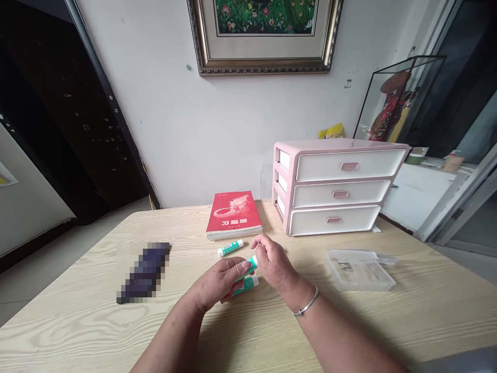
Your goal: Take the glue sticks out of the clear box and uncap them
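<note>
My left hand (220, 280) is closed round a green-and-white glue stick (248, 266), thumb along its side, white end tilted up to the right. At that white end, my right hand (274, 261) has its fingers curled shut against it; the fingertips are partly hidden. Just below, a second glue stick (248, 284) shows beside my left fingers, which cover its left end; whether they touch it I cannot tell. A third glue stick (230, 248) lies on the table beyond my hands, in front of a red book (234, 213).
An open clear plastic case (361, 272) lies on the right of the wooden table (77, 316). Behind it stands a pink-and-white drawer unit (341, 194). A dark, pixelated object (145, 272) lies to the left. The wall rises behind the table.
</note>
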`<action>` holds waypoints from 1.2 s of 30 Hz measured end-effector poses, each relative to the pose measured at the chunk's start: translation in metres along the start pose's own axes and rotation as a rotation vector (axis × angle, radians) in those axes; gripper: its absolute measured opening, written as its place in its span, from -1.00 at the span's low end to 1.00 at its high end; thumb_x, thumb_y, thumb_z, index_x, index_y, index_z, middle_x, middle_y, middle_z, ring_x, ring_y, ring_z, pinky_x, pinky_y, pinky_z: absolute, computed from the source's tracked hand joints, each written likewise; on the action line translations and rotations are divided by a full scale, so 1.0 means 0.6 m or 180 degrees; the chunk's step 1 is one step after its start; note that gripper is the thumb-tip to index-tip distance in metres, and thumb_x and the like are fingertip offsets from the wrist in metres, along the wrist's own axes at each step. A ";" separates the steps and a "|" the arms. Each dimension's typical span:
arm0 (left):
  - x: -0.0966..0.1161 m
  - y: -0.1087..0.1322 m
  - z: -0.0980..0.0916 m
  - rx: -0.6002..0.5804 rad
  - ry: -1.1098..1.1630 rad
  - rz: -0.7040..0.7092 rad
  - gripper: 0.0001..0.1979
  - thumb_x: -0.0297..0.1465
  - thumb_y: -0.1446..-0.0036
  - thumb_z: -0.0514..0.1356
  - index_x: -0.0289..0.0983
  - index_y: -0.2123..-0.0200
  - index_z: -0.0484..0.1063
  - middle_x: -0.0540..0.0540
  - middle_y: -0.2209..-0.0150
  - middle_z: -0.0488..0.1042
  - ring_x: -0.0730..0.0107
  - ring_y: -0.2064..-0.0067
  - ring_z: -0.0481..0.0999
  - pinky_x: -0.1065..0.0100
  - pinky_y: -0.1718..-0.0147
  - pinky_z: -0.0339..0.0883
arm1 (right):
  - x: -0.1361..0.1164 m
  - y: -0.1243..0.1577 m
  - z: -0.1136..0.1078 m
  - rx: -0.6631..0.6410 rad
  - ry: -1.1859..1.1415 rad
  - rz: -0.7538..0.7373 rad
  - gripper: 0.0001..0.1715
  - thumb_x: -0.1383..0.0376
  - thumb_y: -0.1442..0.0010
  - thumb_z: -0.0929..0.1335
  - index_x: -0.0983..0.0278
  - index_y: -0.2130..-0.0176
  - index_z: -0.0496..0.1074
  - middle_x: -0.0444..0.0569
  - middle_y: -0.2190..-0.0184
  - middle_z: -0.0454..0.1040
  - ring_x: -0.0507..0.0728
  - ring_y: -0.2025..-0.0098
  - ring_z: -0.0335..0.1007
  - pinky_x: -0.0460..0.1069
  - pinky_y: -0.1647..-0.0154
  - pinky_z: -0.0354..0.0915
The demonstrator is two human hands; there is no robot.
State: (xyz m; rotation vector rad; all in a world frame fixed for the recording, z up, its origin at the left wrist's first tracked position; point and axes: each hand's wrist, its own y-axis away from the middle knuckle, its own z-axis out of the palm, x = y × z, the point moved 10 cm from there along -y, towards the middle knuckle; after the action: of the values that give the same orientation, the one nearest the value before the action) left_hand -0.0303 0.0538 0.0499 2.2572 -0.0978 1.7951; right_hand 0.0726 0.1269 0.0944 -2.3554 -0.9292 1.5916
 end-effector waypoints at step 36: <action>0.001 0.004 -0.070 0.1487 -0.3210 0.0217 -0.65 -0.03 -0.10 0.23 -0.16 0.22 0.53 -0.14 0.17 0.53 0.07 0.08 0.46 0.22 0.19 0.30 | -0.005 -0.001 -0.016 0.0079 0.1735 -0.0790 -0.80 0.36 -0.32 0.29 0.22 0.15 0.52 0.00 0.20 0.58 0.18 0.05 0.40 0.07 -0.07 0.19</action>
State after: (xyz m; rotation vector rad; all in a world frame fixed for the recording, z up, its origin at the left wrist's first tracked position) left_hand -0.0704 0.0616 0.0596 3.2946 0.0740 0.5513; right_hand 0.0802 0.1280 0.1010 -2.3501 -1.0050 0.8000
